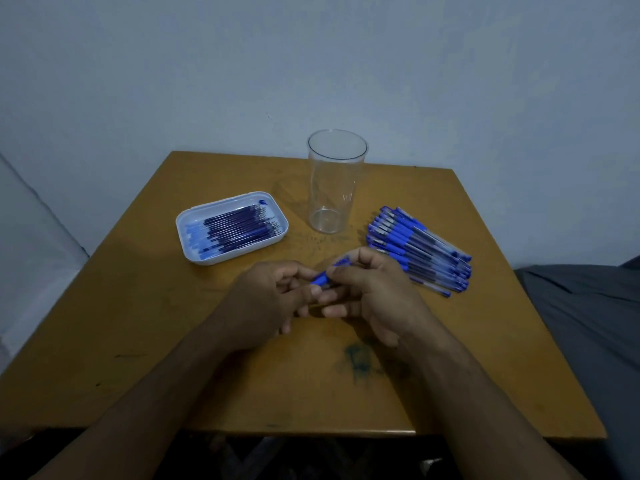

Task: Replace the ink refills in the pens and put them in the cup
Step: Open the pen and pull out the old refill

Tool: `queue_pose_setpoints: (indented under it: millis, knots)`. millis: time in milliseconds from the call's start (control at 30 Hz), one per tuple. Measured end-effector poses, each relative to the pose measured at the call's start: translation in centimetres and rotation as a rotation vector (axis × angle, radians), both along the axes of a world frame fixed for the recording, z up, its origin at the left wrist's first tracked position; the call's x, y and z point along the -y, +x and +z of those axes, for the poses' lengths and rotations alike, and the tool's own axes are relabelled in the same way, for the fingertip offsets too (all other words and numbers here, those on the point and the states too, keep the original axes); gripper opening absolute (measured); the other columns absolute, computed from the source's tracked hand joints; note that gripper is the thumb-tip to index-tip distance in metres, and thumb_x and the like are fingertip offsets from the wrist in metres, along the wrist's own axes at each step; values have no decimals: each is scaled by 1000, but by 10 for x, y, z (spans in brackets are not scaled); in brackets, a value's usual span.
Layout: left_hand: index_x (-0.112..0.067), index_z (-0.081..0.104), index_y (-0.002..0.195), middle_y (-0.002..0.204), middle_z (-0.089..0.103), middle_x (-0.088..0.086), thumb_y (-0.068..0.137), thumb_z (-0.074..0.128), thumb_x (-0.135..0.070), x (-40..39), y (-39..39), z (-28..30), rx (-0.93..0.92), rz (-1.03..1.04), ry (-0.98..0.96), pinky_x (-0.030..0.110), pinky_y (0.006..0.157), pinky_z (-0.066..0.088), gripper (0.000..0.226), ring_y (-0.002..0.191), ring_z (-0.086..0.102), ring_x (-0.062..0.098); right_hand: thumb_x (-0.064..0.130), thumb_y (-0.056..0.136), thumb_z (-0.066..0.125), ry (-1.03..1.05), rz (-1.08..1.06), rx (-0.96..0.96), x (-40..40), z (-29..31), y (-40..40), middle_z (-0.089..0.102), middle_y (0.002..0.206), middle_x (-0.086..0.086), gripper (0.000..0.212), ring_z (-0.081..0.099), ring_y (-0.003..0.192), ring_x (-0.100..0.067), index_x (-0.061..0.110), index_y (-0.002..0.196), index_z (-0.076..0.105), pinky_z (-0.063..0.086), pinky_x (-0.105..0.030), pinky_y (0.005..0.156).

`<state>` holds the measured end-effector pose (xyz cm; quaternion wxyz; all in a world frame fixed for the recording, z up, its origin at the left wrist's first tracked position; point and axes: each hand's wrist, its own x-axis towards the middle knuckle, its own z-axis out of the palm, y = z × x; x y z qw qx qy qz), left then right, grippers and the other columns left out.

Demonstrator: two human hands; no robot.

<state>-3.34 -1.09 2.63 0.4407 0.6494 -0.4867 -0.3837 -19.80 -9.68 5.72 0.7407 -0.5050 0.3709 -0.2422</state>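
Together both hands (325,299) pinch blue pen (329,271) above table (138,323).

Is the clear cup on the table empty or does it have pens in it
Empty. The clear cup stands upright, and the table shows straight through its walls and base; no pens inside.

Support: small square wooden table (145,327), ochre top, pushed against a pale wall, with scuffs and a dark blue-green ink smear (360,362) near the front centre. Resting on it: a clear plastic cup (334,188), upright at back centre; a white tray (188,233) of ink refills (235,228) to its left; a fanned pile of blue pens (420,251) to its right. Cup, tray and pile sit near one another, not touching.
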Motion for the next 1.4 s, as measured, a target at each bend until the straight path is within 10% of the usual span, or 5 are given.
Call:
queue_pose_setpoints:
  millis: [967, 1233, 1400]
  knots:
    - [-13, 75, 97, 60, 51, -8, 98, 55, -31, -4, 5, 4, 153, -197, -155, 18, 54, 37, 27, 56, 46, 6, 12, 101, 55, -234, 48, 110, 14, -4, -19, 73, 91, -29, 13, 74, 83, -43, 2, 107, 49, 63, -41, 62]
    - [-26, 70, 119, 63, 54, 3, 103, 50, -30, -11, 5, -2, 24, 75, -195, 14, 51, 37, 26, 51, 44, 4, 18, 93, 69, -937, -98, -501, 8, -21, -15, 66, 88, 18, 15, 61, 83, -1, 28, 104, 72, 50, -16, 71]
    - [-23, 73, 111, 65, 63, 5, 100, 57, -30, -12, 4, -7, 39, 111, -221, 14, 53, 40, 21, 52, 51, 3, 25, 94, 64, -1182, 14, -697, -4, -28, -6, 65, 94, 8, 11, 57, 85, -9, 26, 105, 61, 55, -35, 72]
